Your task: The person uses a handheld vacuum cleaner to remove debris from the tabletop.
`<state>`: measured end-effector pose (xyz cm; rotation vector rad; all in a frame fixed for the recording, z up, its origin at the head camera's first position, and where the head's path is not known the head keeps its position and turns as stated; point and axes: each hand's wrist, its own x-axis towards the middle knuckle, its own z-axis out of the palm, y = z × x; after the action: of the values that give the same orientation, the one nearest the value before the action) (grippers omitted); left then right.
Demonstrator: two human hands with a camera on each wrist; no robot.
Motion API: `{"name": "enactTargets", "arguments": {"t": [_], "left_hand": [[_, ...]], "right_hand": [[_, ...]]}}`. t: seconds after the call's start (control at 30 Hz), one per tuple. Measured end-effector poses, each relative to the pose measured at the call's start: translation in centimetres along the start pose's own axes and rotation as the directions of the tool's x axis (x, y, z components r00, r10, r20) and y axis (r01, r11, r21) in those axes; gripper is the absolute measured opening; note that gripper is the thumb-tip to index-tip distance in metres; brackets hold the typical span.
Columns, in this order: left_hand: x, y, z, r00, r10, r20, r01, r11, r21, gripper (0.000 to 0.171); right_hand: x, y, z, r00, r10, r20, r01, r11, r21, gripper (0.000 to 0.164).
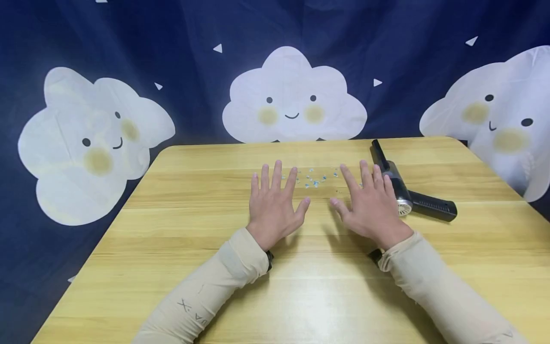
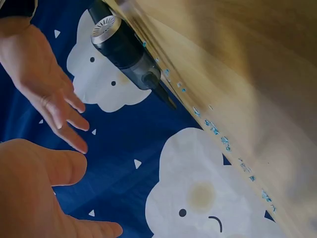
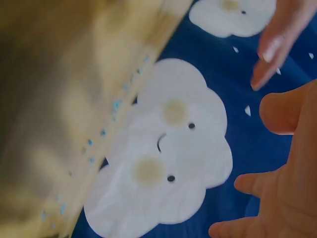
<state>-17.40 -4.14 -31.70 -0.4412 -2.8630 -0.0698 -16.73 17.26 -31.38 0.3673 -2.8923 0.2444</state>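
Both hands hover over the wooden table with fingers spread and nothing in them. My left hand (image 1: 273, 206) is left of a scatter of small blue and white scraps (image 1: 315, 183), its fingertips level with them in the head view. On the other side, my right hand (image 1: 370, 205) overlaps part of a black handheld vacuum cleaner (image 1: 399, 188). That vacuum lies on its side, its handle pointing right, its narrow nozzle toward the far edge and its silver vented end facing me. In the left wrist view the scraps (image 2: 212, 127) form a line near the vacuum (image 2: 124, 49).
The light wooden table (image 1: 180, 248) fills the lower view, with rounded far corners. Right behind its far edge hangs a dark blue curtain (image 1: 193, 95) printed with smiling white clouds and small triangles.
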Motion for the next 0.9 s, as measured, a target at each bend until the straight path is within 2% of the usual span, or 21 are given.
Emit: {"name": "enactTargets", "arguments": {"t": [0.17,0.3,0.4,0.53,0.6,0.73,0.9], "left_hand": [[0.1,0.2,0.1,0.999,0.022,-0.033,-0.021,1.0,0.012,0.067],[0.1,0.3,0.1,0.997,0.037,-0.064,-0.037,0.999,0.011,0.066],[-0.1,0.3,0.2,0.998,0.034,-0.051,-0.034,0.999,-0.004,0.066],[-0.3,0.2,0.2,1.0,0.017,-0.019,-0.018,0.999,-0.044,0.067],[-0.2,0.2,0.1,0.999,0.019,-0.036,-0.022,0.997,-0.074,0.066],[0.3,0.1,-0.1,0.997,0.035,-0.065,-0.044,0.988,-0.147,0.064],[0.6,-0.3,-0.1,0.998,0.05,-0.023,-0.054,0.968,-0.244,0.061]], "right_hand": [[0.2,2.0,-2.1,0.999,-0.001,-0.05,0.005,0.997,0.078,0.074],[0.3,4.3,-3.9,0.998,0.046,-0.041,-0.038,0.981,0.19,0.071],[0.1,6.2,-4.7,0.995,0.102,0.015,-0.103,0.962,0.252,0.071],[0.0,8.6,-5.3,0.976,0.157,0.152,-0.192,0.949,0.251,0.078],[0.2,9.9,-5.6,0.963,0.171,0.207,-0.219,0.947,0.236,0.077],[0.4,12.0,-5.8,0.942,0.17,0.29,-0.234,0.951,0.203,0.068],[0.4,13.7,-5.1,0.901,0.132,0.413,-0.234,0.95,0.206,0.067]]}}
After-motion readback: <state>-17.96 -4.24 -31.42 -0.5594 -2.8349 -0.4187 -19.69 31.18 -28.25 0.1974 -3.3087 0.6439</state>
